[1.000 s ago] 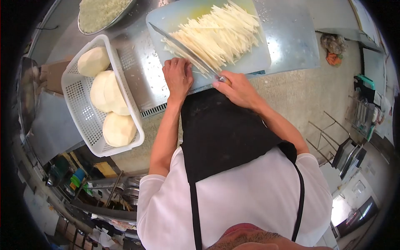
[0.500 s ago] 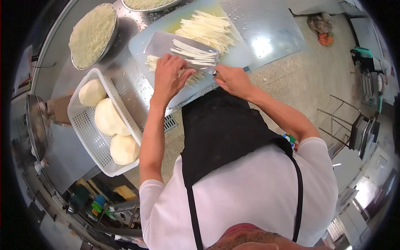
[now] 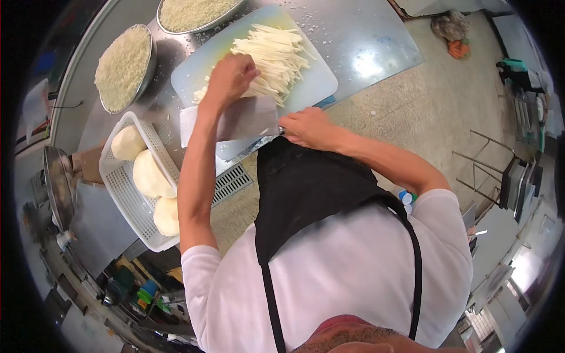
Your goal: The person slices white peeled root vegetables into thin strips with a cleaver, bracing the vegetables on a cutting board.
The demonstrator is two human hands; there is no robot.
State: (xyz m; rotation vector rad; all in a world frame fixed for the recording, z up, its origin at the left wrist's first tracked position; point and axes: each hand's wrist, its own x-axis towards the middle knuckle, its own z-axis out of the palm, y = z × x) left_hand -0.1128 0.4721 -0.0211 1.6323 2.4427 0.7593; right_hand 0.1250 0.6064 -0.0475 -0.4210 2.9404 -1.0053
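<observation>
Pale strips (image 3: 273, 56) lie heaped on a light cutting board (image 3: 321, 76). My left hand (image 3: 232, 79) is over the left side of the heap, its fingers curled; whatever they may hold is hidden. In my right hand (image 3: 307, 128) is the handle of a broad cleaver (image 3: 250, 117). Its blade lies flat across the board's near edge, bare of strips, and passes beneath my left forearm.
Left of the board stands a white perforated basket (image 3: 120, 197) with peeled round vegetables (image 3: 150, 175). Two metal bowls of chopped white pieces (image 3: 122, 67) (image 3: 191, 13) stand behind. The metal table (image 3: 376, 35) ends at the right.
The cleaver has come down toward me, and the strips that lay on its blade are off it. My left hand has moved up from beside the blade to the heap.
</observation>
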